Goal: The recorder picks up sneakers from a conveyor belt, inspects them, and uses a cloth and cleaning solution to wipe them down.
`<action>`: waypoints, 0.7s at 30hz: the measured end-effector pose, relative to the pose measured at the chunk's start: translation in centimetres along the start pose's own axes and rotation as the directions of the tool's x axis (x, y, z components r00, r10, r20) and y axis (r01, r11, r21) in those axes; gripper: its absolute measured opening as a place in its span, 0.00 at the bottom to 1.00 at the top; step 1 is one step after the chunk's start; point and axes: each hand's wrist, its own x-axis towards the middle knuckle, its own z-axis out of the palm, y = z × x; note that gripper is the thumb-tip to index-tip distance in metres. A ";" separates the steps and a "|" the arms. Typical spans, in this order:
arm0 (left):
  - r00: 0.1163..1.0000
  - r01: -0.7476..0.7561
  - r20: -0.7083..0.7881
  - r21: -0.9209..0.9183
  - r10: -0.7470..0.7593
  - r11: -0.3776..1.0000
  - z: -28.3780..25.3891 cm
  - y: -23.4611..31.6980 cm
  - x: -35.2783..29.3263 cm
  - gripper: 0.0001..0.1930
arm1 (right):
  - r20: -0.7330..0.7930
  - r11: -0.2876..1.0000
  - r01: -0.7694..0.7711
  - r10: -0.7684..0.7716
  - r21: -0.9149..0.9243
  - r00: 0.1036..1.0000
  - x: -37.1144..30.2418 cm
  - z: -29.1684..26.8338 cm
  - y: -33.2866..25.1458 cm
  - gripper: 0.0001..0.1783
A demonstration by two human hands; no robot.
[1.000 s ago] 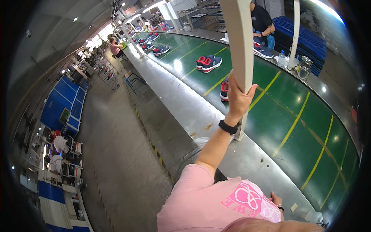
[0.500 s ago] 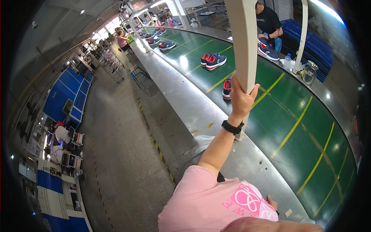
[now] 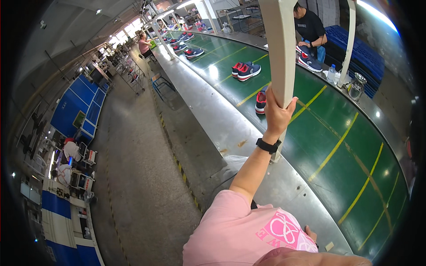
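Note:
My left hand [image 3: 279, 113], with a black watch on its wrist, is wrapped round a cream upright post [image 3: 280, 53] at the edge of a green conveyor belt [image 3: 324, 146]. Just behind that hand, partly hidden by the post, stands a navy shoe with red lining [image 3: 261, 103]. Farther along the belt sits a pair of navy and red sneakers [image 3: 248, 72]. Low in the picture, my right hand [image 3: 311, 233] shows only in part past my pink shirt, by the metal ledge [image 3: 288, 186]. Its fingers are mostly hidden, and I cannot see anything in it.
Across the belt a person [image 3: 310, 29] in black handles navy sneakers [image 3: 309, 61]. A water bottle [image 3: 331, 72] and a metal canister [image 3: 356, 86] stand beside them. More shoes [image 3: 193, 52] line the belt's far end. Left lies a grey aisle [image 3: 137, 177] with blue cabinets [image 3: 73, 108].
My left hand keeps the same grip on the post. The view has shifted very slightly. Across the belt, the person's forearm has moved over the sneakers.

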 end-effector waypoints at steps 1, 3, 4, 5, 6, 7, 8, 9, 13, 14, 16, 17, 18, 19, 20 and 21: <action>1.000 0.003 0.002 -0.002 -0.003 1.000 0.1 0.0 0.0 0.37 | 0.002 1.000 0.006 -0.006 -0.001 1.000 -0.1 0.0 -0.1 0.27; 1.000 -0.018 -0.006 -0.007 0.018 1.000 0.3 0.0 -0.1 0.37 | 0.001 1.000 0.007 -0.007 0.001 1.000 -0.2 -0.1 -0.1 0.27; 1.000 -0.017 -0.003 -0.010 0.017 1.000 0.3 0.0 -0.1 0.37 | 0.014 1.000 0.006 -0.006 0.012 1.000 -0.2 -0.1 -0.1 0.27; 0.999 -0.035 -0.006 -0.001 0.035 0.999 0.2 -0.1 -0.1 0.38 | 0.027 1.000 0.004 -0.005 0.023 1.000 -0.1 -0.1 -0.1 0.27; 0.998 -0.054 -0.009 0.008 0.054 0.998 0.2 -0.1 -0.1 0.39 | 0.024 1.000 0.002 -0.003 0.028 1.000 0.1 -0.1 0.1 0.27; 0.999 -0.053 -0.006 0.005 0.053 0.999 0.2 -0.2 -0.1 0.39 | 0.026 0.998 -0.010 0.009 0.061 1.000 0.3 0.0 0.1 0.27; 0.998 -0.065 -0.014 0.002 0.065 0.998 0.2 -0.2 -0.1 0.39 | 0.029 0.995 -0.022 0.020 0.093 0.999 0.3 0.0 0.2 0.27; 0.997 -0.078 -0.021 0.000 0.078 0.997 0.2 -0.2 -0.2 0.40 | 0.026 0.995 -0.024 0.021 0.096 0.999 0.3 -0.1 0.3 0.27; 0.995 -0.101 -0.022 0.015 0.102 0.995 0.2 -0.3 -0.1 0.40 | 0.020 0.996 -0.030 0.029 0.086 0.999 0.1 0.1 0.0 0.27; 0.995 -0.101 -0.021 0.011 0.101 0.995 0.3 -0.3 -0.2 0.40 | 0.021 0.994 -0.037 0.035 0.104 0.999 0.2 0.1 0.2 0.27; 0.999 -0.033 -0.008 -0.021 0.033 0.999 0.2 -0.1 -0.3 0.39 | 0.027 0.994 -0.051 0.049 0.097 0.998 0.3 0.0 0.2 0.27; 0.999 -0.032 -0.008 -0.021 0.032 0.999 0.2 -0.1 -0.3 0.39 | 0.036 0.994 -0.065 0.062 0.087 0.997 0.1 0.0 0.1 0.28; 0.999 -0.043 -0.011 0.000 0.043 0.999 0.1 -0.2 -0.4 0.38 | 0.035 0.994 -0.066 0.063 0.086 0.997 0.3 0.0 0.3 0.28; 0.998 -0.053 -0.012 0.019 0.054 0.998 0.1 -0.1 -0.4 0.37 | 0.039 0.994 -0.062 0.058 0.095 0.998 0.5 0.0 0.5 0.28; 0.999 -0.053 -0.013 0.018 0.053 0.998 0.1 -0.1 -0.4 0.37 | 0.042 0.993 -0.058 0.054 0.104 0.998 0.6 0.0 0.7 0.29; 0.999 -0.048 -0.014 0.013 0.048 0.999 0.2 0.0 -0.4 0.35 | 0.041 0.993 -0.058 0.054 0.103 0.998 0.8 0.0 0.9 0.29</action>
